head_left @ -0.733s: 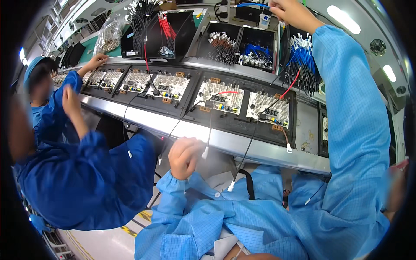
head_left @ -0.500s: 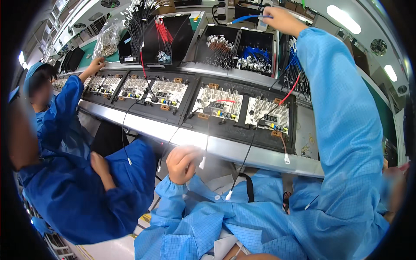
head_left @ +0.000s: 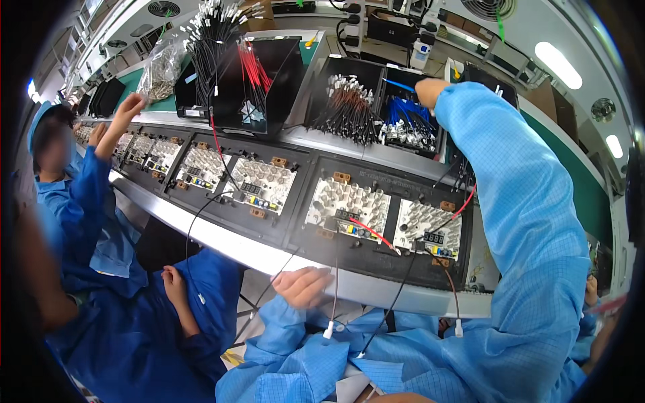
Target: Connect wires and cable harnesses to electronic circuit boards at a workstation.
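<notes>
**Right hand [head_left: 428, 91] pinching blue wire [head_left: 399, 84]; left hand [head_left: 304, 287] by bench edge [head_left: 403, 294]**

Right hand: fingertips pressed on one blue wire. Left hand: fingers bent, lying close together, slightly blurred; cannot tell whether it grips anything. One brown wire [head_left: 335, 282] passes just beside its fingertips, contact unclear.

Position of blue wire: crosses the rear of the blue bin [head_left: 403, 74], free end pointing left toward the brown bin [head_left: 353, 66]. These two bins stand side by side, little room between. A wider gap separates brown bin from red bin [head_left: 285, 74]. Right sleeve [head_left: 524, 174] bounds the reach on the right; one bottle [head_left: 420, 55] stands behind the blue bin.

Near tray [head_left: 390, 185]: 2 boards, left board [head_left: 359, 201] and right board [head_left: 423, 221], a narrow strip of tray between them. One red wire [head_left: 376, 235] at the left board, another at the right. Brown wires over the bench edge: 2, white-tipped.

Next tray [head_left: 269, 227]: 2 boards, 1 red wire. Farther boards too small to count.

Outermost: 1 black bundle [head_left: 211, 54] beside the red wires; 2 co-workers [head_left: 50, 151] at left, part of another at the right rim.
</notes>
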A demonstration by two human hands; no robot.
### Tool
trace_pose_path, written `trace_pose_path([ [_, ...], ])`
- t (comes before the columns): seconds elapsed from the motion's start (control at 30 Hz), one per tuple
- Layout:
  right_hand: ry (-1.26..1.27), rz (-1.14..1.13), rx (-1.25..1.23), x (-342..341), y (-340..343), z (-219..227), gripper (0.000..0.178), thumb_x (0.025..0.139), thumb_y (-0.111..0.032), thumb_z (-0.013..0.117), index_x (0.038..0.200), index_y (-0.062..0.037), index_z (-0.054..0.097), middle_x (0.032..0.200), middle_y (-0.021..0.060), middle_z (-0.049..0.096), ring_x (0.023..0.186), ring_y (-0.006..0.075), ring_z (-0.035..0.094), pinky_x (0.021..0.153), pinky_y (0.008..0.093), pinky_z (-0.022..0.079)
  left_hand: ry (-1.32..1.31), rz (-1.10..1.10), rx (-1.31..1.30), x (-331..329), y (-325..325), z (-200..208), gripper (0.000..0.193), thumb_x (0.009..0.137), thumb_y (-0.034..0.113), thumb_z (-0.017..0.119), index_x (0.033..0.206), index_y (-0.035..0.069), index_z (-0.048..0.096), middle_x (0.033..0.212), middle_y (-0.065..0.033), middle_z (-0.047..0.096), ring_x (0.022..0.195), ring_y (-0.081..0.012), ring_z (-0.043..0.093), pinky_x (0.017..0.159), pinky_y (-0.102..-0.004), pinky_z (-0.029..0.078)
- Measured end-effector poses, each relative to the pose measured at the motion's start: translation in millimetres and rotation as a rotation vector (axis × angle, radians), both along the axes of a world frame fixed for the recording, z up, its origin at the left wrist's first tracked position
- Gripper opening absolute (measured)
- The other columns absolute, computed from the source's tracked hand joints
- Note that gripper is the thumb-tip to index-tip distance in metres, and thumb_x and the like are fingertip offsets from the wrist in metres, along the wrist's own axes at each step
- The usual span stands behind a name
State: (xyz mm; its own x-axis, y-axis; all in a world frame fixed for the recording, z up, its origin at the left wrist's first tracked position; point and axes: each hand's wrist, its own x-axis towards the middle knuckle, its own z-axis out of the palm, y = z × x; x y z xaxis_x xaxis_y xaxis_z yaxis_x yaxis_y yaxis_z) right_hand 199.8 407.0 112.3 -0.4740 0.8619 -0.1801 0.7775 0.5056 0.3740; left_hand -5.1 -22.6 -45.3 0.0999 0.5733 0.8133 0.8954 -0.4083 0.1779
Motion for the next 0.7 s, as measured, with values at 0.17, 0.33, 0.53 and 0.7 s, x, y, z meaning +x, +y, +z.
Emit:
trace_pose_path([
  [0.17,-0.123,-0.033,-0.087,13,32,-44,0.025,0.078,-0.019,0.062,0.091,0.0000,0.071,0.090,0.0171,0.070,0.085,0.0351,0.067,0.075,0.0443,0.053,0.013,-0.037,-0.080,-2,-1,6,0.015,0.076,0.017,0.072,0.088,0.023,0.066,0.094,0.0104,0.069,0.085,-0.0096,0.061,0.080,-0.0293,0.032],
  [0.33,-0.225,-0.051,-0.170,-10,7,-21,0.030,0.081,-0.024,0.058,0.092,-0.0001,0.071,0.093,0.0176,0.069,0.088,0.0355,0.066,0.077,0.0459,0.052,0.027,-0.031,-0.074,-7,-3,5,0.013,0.080,0.018,0.063,0.089,0.025,0.068,0.095,0.0108,0.069,0.086,-0.0090,0.061,0.080,-0.0283,0.033],
  [0.53,0.027,0.006,-0.016,5,11,26,0.038,0.085,-0.029,0.048,0.096,0.0021,0.067,0.100,0.0206,0.067,0.095,0.0378,0.064,0.081,0.0484,0.050,0.033,-0.089,-0.003,-8,2,7,0.032,0.064,0.018,0.061,0.094,0.021,0.071,0.101,0.0059,0.069,0.083,-0.0119,0.064,0.067,-0.0266,0.044],
  [0.7,0.104,-0.124,-0.004,9,-25,72,0.031,0.092,-0.026,0.045,0.086,-0.0005,0.062,0.089,0.0187,0.067,0.088,0.0341,0.065,0.073,0.0495,0.050,-0.031,-0.016,0.029,-2,0,0,0.014,0.079,0.014,0.056,0.084,0.022,0.068,0.090,0.0088,0.069,0.082,-0.0107,0.061,0.079,-0.0293,0.034],
])
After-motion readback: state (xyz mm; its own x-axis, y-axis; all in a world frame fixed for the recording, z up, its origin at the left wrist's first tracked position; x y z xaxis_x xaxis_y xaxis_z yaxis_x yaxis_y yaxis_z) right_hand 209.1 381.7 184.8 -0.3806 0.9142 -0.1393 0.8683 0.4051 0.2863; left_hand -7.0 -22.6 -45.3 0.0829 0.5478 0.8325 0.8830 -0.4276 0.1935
